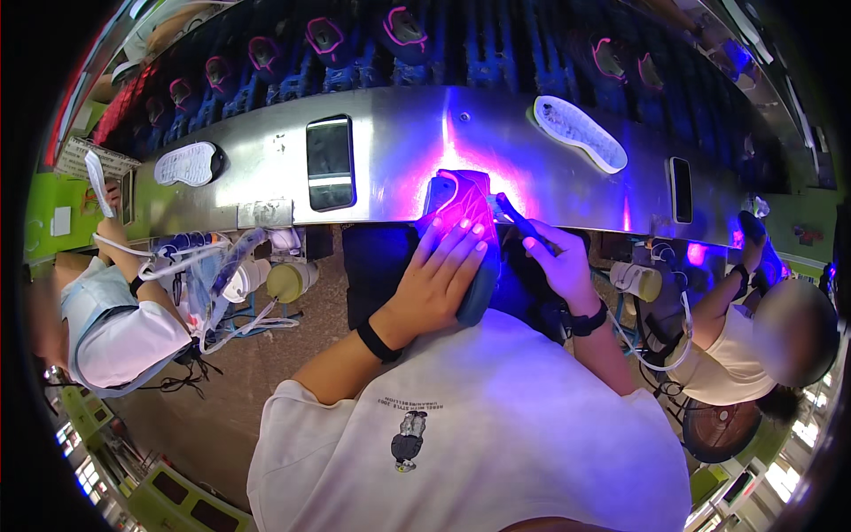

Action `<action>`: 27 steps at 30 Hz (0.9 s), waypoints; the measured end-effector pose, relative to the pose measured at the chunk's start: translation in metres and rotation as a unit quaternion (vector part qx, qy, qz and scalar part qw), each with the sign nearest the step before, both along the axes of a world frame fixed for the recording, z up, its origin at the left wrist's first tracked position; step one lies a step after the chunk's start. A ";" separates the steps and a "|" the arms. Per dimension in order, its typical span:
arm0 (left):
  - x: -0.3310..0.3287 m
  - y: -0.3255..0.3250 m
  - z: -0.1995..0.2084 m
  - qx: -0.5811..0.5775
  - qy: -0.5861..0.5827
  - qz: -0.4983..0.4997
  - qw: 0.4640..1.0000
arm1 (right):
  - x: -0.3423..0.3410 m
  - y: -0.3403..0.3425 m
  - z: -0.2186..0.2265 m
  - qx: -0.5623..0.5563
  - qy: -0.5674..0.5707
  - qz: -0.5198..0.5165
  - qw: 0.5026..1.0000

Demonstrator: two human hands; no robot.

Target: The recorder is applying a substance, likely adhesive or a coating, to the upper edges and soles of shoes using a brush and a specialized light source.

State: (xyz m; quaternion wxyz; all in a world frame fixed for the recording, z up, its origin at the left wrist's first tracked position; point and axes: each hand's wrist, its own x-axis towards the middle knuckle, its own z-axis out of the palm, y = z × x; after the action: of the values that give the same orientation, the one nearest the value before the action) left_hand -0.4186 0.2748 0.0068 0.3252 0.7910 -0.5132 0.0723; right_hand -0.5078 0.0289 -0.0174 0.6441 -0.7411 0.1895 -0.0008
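Note:
A dark shoe upper [480,282] stands at the table's near edge, lit by violet and pink light. My left hand [441,277] grips it from above, fingers stretched along its side; the thumb is hidden. Between the thumb and fingers of my right hand [565,266] is a slim dark-handled brush [523,222]. The brush's head points toward the upper's right side; whether it touches cannot be made out in the glare.
A metal table [390,151] carries a black phone [330,164], a second phone [681,190] and white shoe soles [581,133] [189,165]. Behind runs a conveyor [505,53] with several shoe uppers. Buckets [291,281] [636,279] hang below; people sit at both sides.

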 end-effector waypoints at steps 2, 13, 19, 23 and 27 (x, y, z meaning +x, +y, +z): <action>0.000 0.000 0.000 0.004 -0.001 0.000 1.000 | -0.002 -0.001 0.003 0.012 0.000 0.005 1.000; -0.001 -0.014 0.009 0.022 0.010 -0.009 1.000 | -0.021 -0.003 0.046 0.060 0.059 0.023 0.996; -0.001 -0.032 0.023 0.021 -0.022 0.035 0.999 | -0.034 -0.013 0.044 0.064 0.027 0.028 0.997; -0.004 -0.043 0.033 0.047 -0.012 0.041 0.998 | -0.047 -0.017 0.049 0.052 0.040 0.013 0.998; -0.006 -0.054 0.038 0.063 -0.005 0.055 0.997 | -0.054 -0.019 0.051 0.072 0.027 -0.005 0.997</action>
State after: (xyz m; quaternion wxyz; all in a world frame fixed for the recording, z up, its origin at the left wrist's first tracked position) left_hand -0.4247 0.2211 0.0450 0.2678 0.8362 -0.4745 0.0619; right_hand -0.5617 0.0102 0.0338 0.6908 -0.6914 0.2095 0.0296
